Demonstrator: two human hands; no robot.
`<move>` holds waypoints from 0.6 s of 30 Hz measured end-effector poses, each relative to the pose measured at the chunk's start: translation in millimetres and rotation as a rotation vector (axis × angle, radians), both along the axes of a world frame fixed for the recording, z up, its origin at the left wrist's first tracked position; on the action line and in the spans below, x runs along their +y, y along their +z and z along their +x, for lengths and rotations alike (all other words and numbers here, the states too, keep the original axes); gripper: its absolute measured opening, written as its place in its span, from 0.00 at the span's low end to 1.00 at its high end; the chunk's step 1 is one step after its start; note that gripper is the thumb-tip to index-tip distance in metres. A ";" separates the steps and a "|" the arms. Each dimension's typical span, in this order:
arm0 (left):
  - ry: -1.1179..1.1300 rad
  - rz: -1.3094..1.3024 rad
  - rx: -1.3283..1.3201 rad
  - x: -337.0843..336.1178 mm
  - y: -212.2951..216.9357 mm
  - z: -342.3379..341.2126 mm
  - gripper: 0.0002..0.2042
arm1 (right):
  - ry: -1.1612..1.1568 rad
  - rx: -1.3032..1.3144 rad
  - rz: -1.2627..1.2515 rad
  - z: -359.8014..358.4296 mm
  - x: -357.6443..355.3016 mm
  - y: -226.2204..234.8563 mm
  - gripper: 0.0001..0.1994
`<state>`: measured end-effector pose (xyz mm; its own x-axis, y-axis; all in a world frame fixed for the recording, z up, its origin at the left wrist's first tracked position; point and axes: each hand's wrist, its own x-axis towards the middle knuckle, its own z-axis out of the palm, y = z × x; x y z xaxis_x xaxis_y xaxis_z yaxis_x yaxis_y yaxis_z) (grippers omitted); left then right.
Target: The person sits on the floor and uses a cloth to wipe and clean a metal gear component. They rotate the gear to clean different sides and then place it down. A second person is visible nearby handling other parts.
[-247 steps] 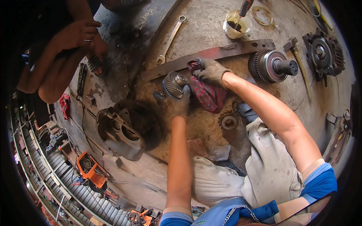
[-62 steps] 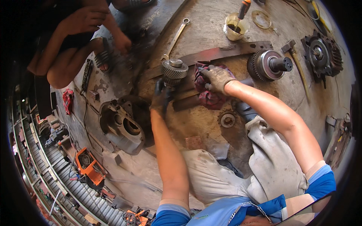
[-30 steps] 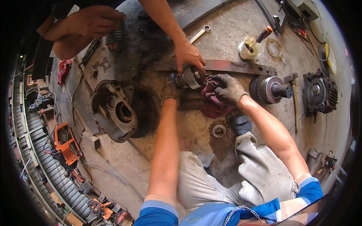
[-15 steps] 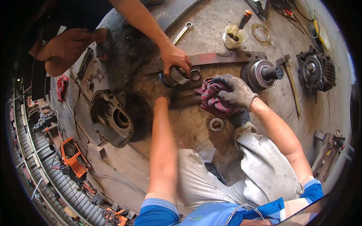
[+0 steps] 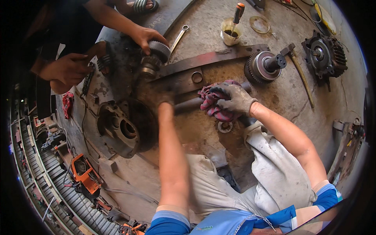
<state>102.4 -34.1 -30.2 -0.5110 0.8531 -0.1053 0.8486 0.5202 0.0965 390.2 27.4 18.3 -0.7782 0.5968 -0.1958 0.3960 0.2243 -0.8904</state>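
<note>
My right hand [image 5: 235, 100], in a grey glove, presses a red checked rag [image 5: 213, 106] around a dark steel shaft [image 5: 188, 105] lying on the greasy work surface. My left hand [image 5: 164, 98], in a dark glove, is blurred at the shaft's left end; its grip cannot be made out. Up and to the left, another person's hand [image 5: 145, 36] holds a toothed gear assembly [image 5: 156, 53] above the surface. That person's other hand [image 5: 64, 69] rests near their knee.
A round cast housing [image 5: 117, 129] lies left of my left arm. A flat steel bar [image 5: 203, 59], a ring [image 5: 197, 76], a bearing [image 5: 225, 127], a gear with shaft [image 5: 266, 64], a hammer [image 5: 299, 68], a cup with a screwdriver [image 5: 230, 31] and a spanner [image 5: 178, 37] lie around.
The other person's hand has taken the gear assembly and carried it up and left. My left hand has come off it. My right hand stays on the rag.
</note>
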 end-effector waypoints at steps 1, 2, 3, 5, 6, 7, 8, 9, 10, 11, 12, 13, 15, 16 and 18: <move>-0.036 0.068 -0.151 3.4 -10.6 7.2 0.28 | 0.008 0.017 -0.025 -1.3 -0.1 -1.3 0.25; 0.081 -0.033 -0.495 15.2 -23.9 18.4 0.29 | 0.012 0.023 -0.028 -2.1 0.0 -2.7 0.25; 0.092 0.003 -0.513 20.9 -33.6 27.2 0.28 | -0.005 -0.005 -0.089 -2.8 0.3 -4.9 0.25; 0.142 0.018 -0.508 31.1 -48.6 39.8 0.26 | -0.029 -0.025 -0.187 -3.7 1.8 -11.1 0.25; 0.152 0.030 -0.477 33.1 -54.0 44.7 0.25 | -0.033 0.035 -0.231 -4.8 3.0 -15.1 0.24; 0.169 -0.001 -0.456 35.6 -58.1 46.7 0.24 | -0.042 0.077 -0.284 -4.8 4.4 -18.6 0.24; 0.178 0.035 -0.464 36.0 -61.2 47.8 0.23 | -0.056 0.102 -0.341 -5.2 6.1 -22.2 0.23; 0.156 0.061 -0.469 37.0 -63.7 47.5 0.21 | -0.062 0.161 -0.421 -6.0 8.9 -25.0 0.23; 0.139 0.053 -0.481 36.8 -65.6 45.1 0.20 | -0.075 0.201 -0.510 -7.1 10.6 -27.5 0.22; 0.122 0.076 -0.478 36.7 -67.5 43.2 0.19 | -0.082 0.263 -0.583 -8.8 12.6 -29.3 0.22; 0.137 0.075 -0.495 36.7 -69.1 39.9 0.17 | -0.100 0.287 -0.571 -11.1 14.1 -30.8 0.23; 0.156 0.111 -0.496 36.9 -70.0 35.8 0.16 | -0.107 0.331 -0.538 -15.0 16.6 -32.3 0.23; 0.266 0.222 -0.669 38.3 -68.9 24.4 0.15 | -0.160 0.388 -0.579 -20.3 22.0 -33.6 0.24; 0.354 0.294 -0.838 38.3 -64.9 14.8 0.15 | -0.212 0.404 -0.658 -22.9 24.5 -33.3 0.23; 0.458 0.412 -1.161 34.4 -50.8 -2.7 0.16 | -0.230 0.501 -0.703 -27.2 30.1 -31.2 0.21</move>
